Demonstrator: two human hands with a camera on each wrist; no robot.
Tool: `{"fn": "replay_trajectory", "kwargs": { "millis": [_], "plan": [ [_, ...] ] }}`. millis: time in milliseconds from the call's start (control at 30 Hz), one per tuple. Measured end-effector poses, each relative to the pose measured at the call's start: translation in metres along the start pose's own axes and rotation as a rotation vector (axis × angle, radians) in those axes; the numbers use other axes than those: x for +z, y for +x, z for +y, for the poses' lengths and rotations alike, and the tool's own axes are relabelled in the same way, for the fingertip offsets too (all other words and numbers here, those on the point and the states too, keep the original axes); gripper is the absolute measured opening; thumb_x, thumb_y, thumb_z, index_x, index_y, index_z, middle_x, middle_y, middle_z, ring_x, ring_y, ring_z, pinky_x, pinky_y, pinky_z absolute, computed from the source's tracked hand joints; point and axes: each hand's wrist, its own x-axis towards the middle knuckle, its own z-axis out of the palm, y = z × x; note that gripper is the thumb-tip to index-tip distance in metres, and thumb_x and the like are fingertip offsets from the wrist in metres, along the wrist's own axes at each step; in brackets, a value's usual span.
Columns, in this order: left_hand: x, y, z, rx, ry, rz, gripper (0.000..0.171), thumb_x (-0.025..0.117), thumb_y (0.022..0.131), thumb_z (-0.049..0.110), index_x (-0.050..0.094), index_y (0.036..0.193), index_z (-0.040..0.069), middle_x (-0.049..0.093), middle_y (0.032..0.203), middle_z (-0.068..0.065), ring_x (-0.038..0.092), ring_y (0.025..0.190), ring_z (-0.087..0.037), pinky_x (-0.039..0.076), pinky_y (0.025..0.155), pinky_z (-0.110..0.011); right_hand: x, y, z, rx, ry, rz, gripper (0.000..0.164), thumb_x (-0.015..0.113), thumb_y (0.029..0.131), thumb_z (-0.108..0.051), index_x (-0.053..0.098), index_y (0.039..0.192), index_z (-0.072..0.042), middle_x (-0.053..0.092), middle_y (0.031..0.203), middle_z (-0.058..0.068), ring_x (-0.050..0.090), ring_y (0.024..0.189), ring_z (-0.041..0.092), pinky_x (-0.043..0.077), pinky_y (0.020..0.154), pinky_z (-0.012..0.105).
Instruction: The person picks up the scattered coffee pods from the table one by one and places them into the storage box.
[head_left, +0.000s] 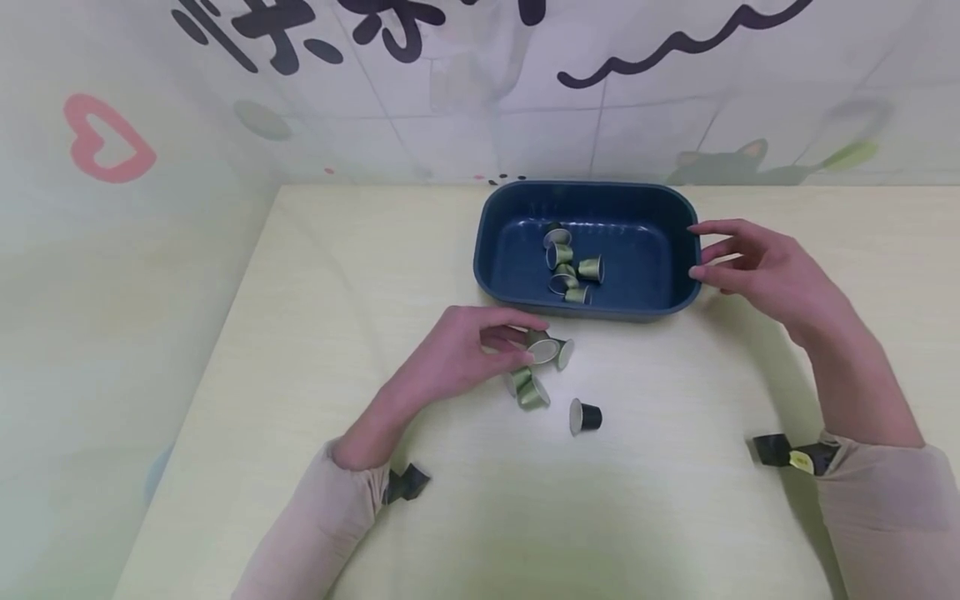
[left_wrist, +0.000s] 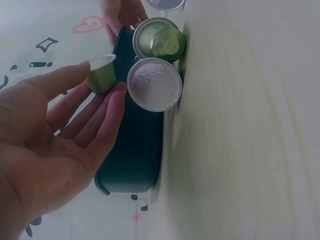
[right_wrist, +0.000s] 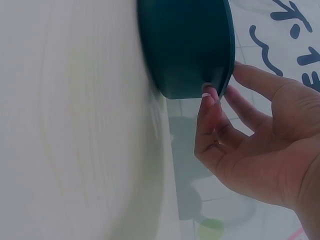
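Note:
My left hand (head_left: 476, 350) pinches a green coffee capsule (left_wrist: 101, 79) between thumb and fingertips, in front of the blue plastic bin (head_left: 585, 311). In the head view the pale lid of that capsule faces up. Close by its fingers lie more green capsules (head_left: 534, 394) on the table, two of them large in the left wrist view, one showing its silvery lid (left_wrist: 155, 85). My right hand (head_left: 757, 262) grips the bin's right end, with fingertips over the rim. Inside the bin several green capsules (head_left: 591, 268) lie in a loose group left of the middle.
A black capsule (head_left: 590, 417) lies on its side on the pale wooden table (head_left: 637, 508), nearer than the green ones. Behind the bin rises a tiled wall (head_left: 480, 133) with printed characters, and another wall (head_left: 90, 317) borders the table's left side.

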Motion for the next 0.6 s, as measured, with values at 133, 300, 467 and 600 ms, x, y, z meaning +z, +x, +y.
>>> {"fn": "replay_trajectory", "kwargs": {
  "millis": [133,300,467,600],
  "plan": [
    [0.0000,-0.0003,0.0018,0.002,-0.026,-0.013,0.037,0.075,0.088,0.003,0.070,0.125,0.007,0.071,0.118,0.000,0.069,0.099,-0.007,0.056,0.082,-0.023,-0.0005,0.0000,0.0002,0.010,-0.001,-0.005,0.052,0.070,0.094,-0.029,0.052,0.142,-0.025,0.061,0.106,-0.008,0.064,0.092,0.005,0.050,0.074,0.021],
    [-0.0001,-0.0004,0.0032,-0.006,-0.043,-0.019,0.038,0.074,0.088,0.002,0.070,0.125,0.008,0.070,0.119,-0.002,0.069,0.099,-0.009,0.055,0.082,-0.022,-0.0016,0.0004,0.0003,0.015,0.013,-0.014,0.052,0.070,0.095,-0.029,0.052,0.143,-0.026,0.062,0.106,-0.009,0.064,0.094,0.002,0.050,0.075,0.021],
    [-0.0018,-0.0007,0.0043,0.033,-0.031,0.003,0.037,0.073,0.089,0.001,0.069,0.125,0.008,0.069,0.122,-0.003,0.069,0.101,-0.011,0.055,0.083,-0.023,-0.0017,0.0000,0.0006,0.013,0.011,-0.021,0.051,0.070,0.095,-0.027,0.052,0.143,-0.025,0.063,0.105,-0.011,0.064,0.094,0.003,0.049,0.076,0.021],
    [-0.0034,-0.0005,0.0057,0.045,-0.043,0.013,0.036,0.073,0.089,0.002,0.069,0.125,0.007,0.068,0.122,-0.003,0.069,0.101,-0.011,0.056,0.083,-0.024,-0.0019,0.0000,0.0011,0.012,0.013,-0.025,0.051,0.070,0.095,-0.027,0.052,0.143,-0.025,0.063,0.106,-0.011,0.064,0.094,0.002,0.049,0.076,0.020]
  ]
}}
